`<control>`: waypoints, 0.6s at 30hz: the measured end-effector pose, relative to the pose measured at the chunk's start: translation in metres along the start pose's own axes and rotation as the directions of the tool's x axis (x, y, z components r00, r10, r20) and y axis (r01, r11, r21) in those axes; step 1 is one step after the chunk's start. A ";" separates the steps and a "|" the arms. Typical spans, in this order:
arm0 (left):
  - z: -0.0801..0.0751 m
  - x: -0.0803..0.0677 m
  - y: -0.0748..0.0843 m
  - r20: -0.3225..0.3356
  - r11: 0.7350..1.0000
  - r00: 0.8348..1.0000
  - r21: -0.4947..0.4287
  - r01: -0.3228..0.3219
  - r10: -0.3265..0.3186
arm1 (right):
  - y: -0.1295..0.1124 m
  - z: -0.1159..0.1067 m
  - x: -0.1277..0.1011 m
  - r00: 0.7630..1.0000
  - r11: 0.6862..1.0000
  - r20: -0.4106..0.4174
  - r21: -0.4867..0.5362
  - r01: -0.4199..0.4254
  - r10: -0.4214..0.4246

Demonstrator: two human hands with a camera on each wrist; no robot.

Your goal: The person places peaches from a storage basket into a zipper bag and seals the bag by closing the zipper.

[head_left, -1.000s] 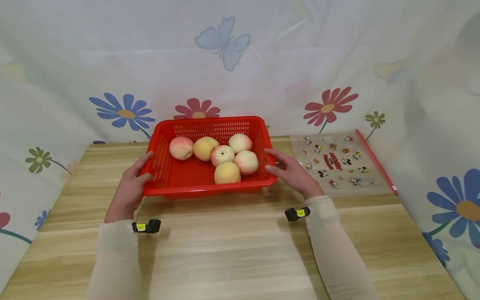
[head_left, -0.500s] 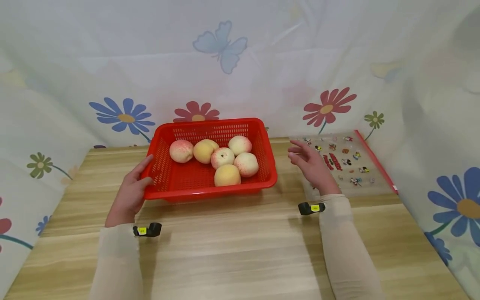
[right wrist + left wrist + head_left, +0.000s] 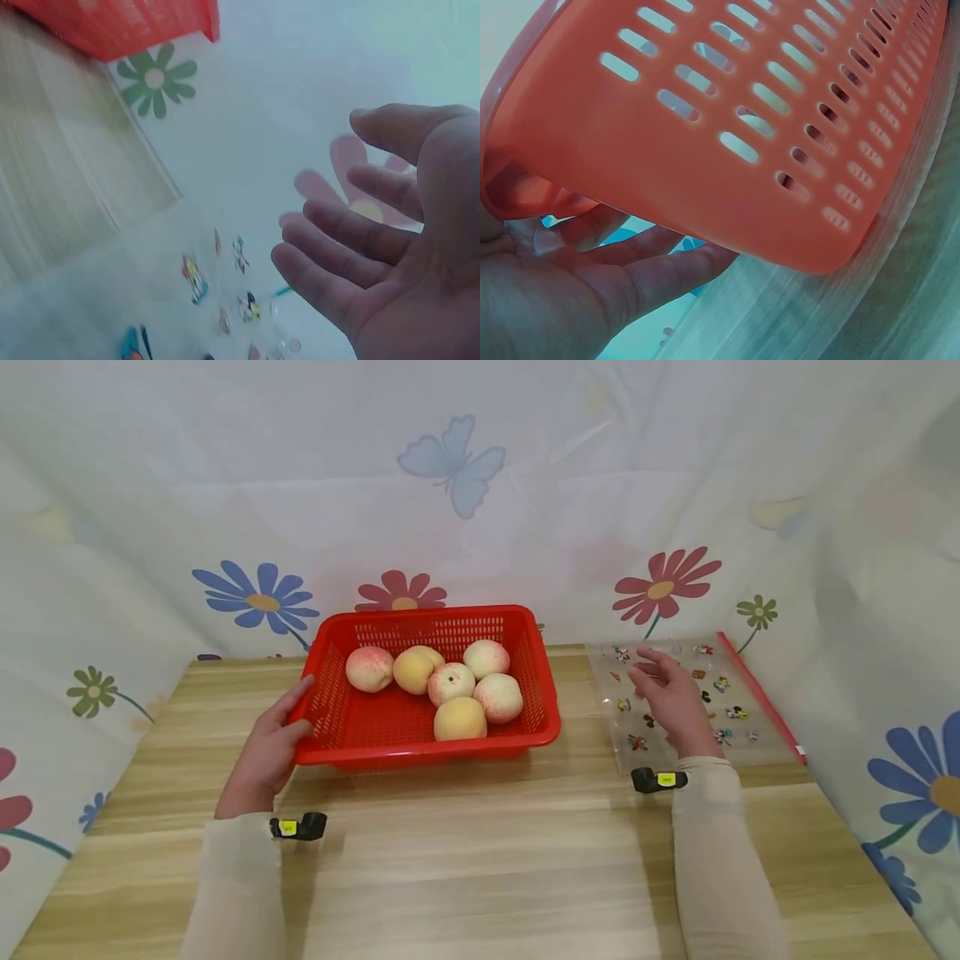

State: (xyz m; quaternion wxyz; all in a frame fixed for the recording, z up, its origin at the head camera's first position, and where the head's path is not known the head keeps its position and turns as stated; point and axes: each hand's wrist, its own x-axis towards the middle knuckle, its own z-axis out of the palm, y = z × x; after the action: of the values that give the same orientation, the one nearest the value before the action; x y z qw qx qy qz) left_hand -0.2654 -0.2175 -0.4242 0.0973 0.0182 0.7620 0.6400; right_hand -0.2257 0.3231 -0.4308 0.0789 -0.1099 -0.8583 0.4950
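A red slotted plastic basket (image 3: 420, 750) stands on the wooden table and holds several peaches (image 3: 450, 693). My left hand (image 3: 270, 743) lies against the basket's left wall, fingers fairly straight; in the left wrist view the fingers (image 3: 652, 270) rest under the basket's wall (image 3: 742, 97). My right hand (image 3: 671, 697) hovers with relaxed, spread fingers over a clear zip bag (image 3: 731, 710) printed with small cartoon figures. It is well apart from the basket. The right wrist view shows the open palm (image 3: 382, 240) above the bag (image 3: 202, 300) and a corner of the basket (image 3: 135, 22).
The wooden table (image 3: 480, 860) is walled in by a white cloth with flowers and a butterfly (image 3: 450, 460). The bag has a red strip (image 3: 757, 693) along its right edge. A small black camera sits on each wrist.
My right hand has left the basket's right side and moved right and back, over the printed bag. The left hand has stayed at the basket's left wall.
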 end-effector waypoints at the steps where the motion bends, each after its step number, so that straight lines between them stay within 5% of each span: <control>1: 0.000 0.000 0.000 0.000 1.000 1.000 0.001 -0.006 0.006 | 0.001 -0.002 0.001 1.000 1.000 -0.009 -0.002 -0.009 0.009; 18: 0.001 -0.001 0.001 0.008 0.999 0.999 0.010 -0.036 0.036 | 0.021 -0.013 0.005 0.986 0.962 -0.112 -0.230 -0.146 0.123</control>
State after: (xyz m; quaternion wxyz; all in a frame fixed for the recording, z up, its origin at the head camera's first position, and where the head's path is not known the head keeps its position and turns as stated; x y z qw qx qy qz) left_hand -0.2643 -0.2169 -0.4232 0.0889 0.0349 0.7643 0.6377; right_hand -0.2247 0.3453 -0.4421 0.0731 -0.2005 -0.8970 0.3870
